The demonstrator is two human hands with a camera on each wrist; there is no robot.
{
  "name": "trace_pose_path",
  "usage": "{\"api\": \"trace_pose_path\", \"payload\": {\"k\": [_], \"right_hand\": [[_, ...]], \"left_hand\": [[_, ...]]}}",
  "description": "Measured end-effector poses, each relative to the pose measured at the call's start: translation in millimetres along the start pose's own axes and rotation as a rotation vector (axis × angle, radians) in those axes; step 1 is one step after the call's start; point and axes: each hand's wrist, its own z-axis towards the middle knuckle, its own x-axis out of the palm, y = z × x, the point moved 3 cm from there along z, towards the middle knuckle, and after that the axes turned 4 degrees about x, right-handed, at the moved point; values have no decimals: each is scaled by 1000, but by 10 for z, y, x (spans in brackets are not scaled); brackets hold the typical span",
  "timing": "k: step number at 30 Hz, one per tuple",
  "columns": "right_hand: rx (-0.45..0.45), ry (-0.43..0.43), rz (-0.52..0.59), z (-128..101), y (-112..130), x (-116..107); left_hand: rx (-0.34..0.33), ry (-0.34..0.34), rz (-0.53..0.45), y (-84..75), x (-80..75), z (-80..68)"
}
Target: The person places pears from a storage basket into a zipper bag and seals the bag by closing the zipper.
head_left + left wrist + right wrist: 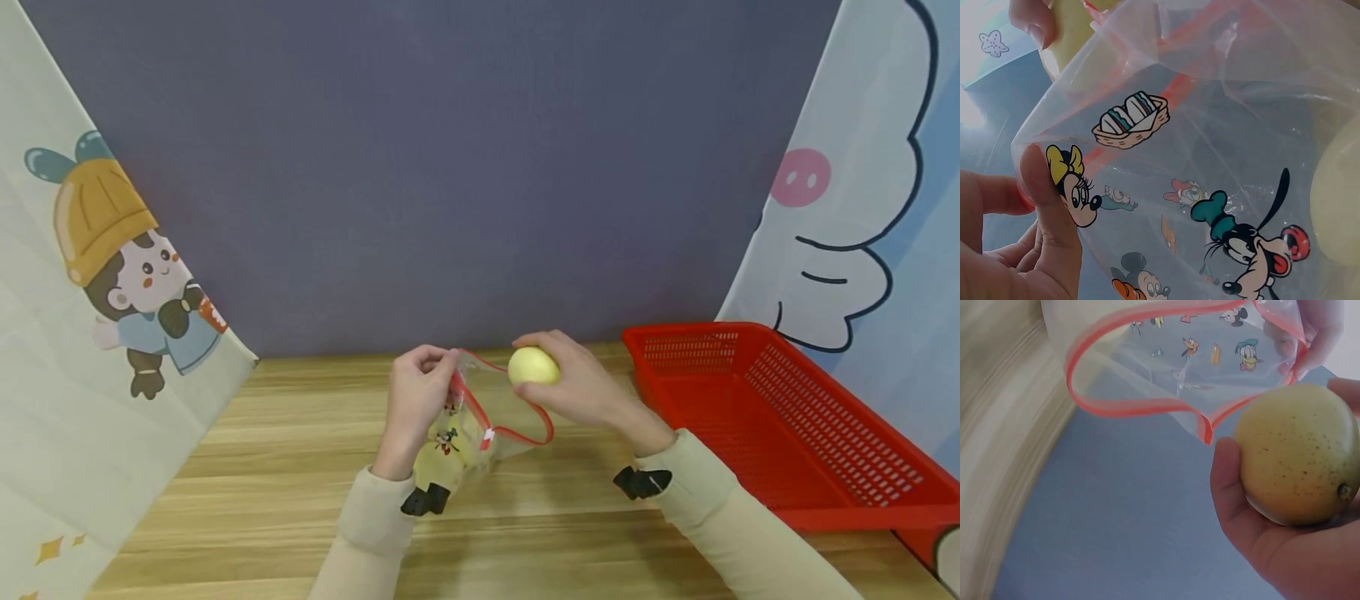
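Just right of frame centre, above the wooden table [300, 500], right hand [581, 385] cupping a yellow lemon [534, 366] at the red-rimmed mouth of a cartoon-printed zip bag [480, 417]. Left hand [416, 398] pinching only one rim edge. Risk: mouth sagging shut, lemon catching the rim and rolling away; another yellow fruit already inside.

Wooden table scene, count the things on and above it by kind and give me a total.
Yellow round fruit: 2, one in the right hand, one inside the bag
Clear plastic zip bag with red rim: 1, pinched by the left hand
Red plastic mesh basket: 1
Total: 4
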Motion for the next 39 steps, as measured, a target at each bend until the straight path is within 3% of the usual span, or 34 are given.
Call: {"api": "trace_pose_path", "payload": {"k": [6, 17, 32, 39], "right_hand": [[-2, 19, 45, 10, -26, 110], [-11, 23, 31, 37, -29, 286], [41, -17, -49, 73, 10, 519], [78, 5, -17, 87, 23, 523]], "left_hand": [[-2, -9, 8, -14, 1, 3], [-9, -25, 14, -9, -4, 16], [-6, -33, 12, 10, -19, 27], [1, -52, 22, -3, -46, 43]]}}
